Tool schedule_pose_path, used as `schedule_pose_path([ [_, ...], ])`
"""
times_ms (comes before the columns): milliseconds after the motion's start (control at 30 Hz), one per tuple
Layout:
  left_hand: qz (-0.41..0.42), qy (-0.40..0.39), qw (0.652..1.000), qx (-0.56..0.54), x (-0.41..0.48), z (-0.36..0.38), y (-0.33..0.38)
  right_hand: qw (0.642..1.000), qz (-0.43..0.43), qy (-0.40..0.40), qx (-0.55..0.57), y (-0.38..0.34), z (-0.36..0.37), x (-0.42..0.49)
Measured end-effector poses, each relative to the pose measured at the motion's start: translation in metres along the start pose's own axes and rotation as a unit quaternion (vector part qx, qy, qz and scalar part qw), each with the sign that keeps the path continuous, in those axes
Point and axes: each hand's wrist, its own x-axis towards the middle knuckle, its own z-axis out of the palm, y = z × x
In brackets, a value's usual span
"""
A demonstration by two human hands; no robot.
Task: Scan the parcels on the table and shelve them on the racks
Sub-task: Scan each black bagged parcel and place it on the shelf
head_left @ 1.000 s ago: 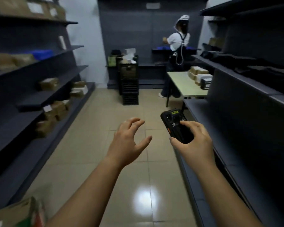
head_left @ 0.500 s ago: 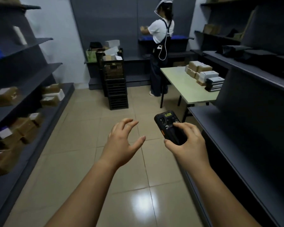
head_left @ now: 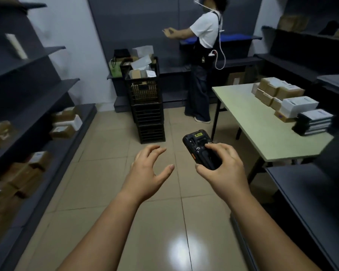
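Right hand [head_left: 222, 169] grips the black scanner [head_left: 201, 148], fingers curled round its body; left hand [head_left: 149, 172] is empty, fingers spread and loosely bent; parcels [head_left: 278, 94] (brown and white boxes) sit stacked on the table [head_left: 249, 122], far right.

The right hand [head_left: 221, 169] grips a black scanner [head_left: 201, 148]; the left hand [head_left: 149, 171] hangs empty, fingers loosely curled. Parcels [head_left: 288, 102] sit stacked on the table [head_left: 249, 122] ahead.

Bare left hand [head_left: 147, 171] and bare right hand [head_left: 225, 171], forearms uncovered down to the lower edge of view. Short plain nail on the left thumb.
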Motion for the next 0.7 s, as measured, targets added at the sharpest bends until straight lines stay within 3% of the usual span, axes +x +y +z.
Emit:
schedule_pose_path([
  [167, -0.022, 0.012, 1.000, 0.013, 0.108, 0.018, -0.074, 0.999, -0.017, -0.043, -0.002, 0.020, 0.075, 0.117],
  [300, -0.017, 0.004, 1.000, -0.001, 0.212, 0.049, -0.127, 0.999, -0.010, -0.032, -0.009, 0.050, 0.126, 0.216],
  [467, 0.033, -0.047, 0.998, -0.029, 0.370, 0.100, -0.156, 0.999, 0.037, 0.021, -0.025, 0.089, 0.148, 0.340],
  [700, 0.138, -0.149, 0.976, -0.072, 0.551, 0.205, -0.132, 0.981, 0.132, 0.130, -0.057, 0.168, 0.126, 0.468],
])
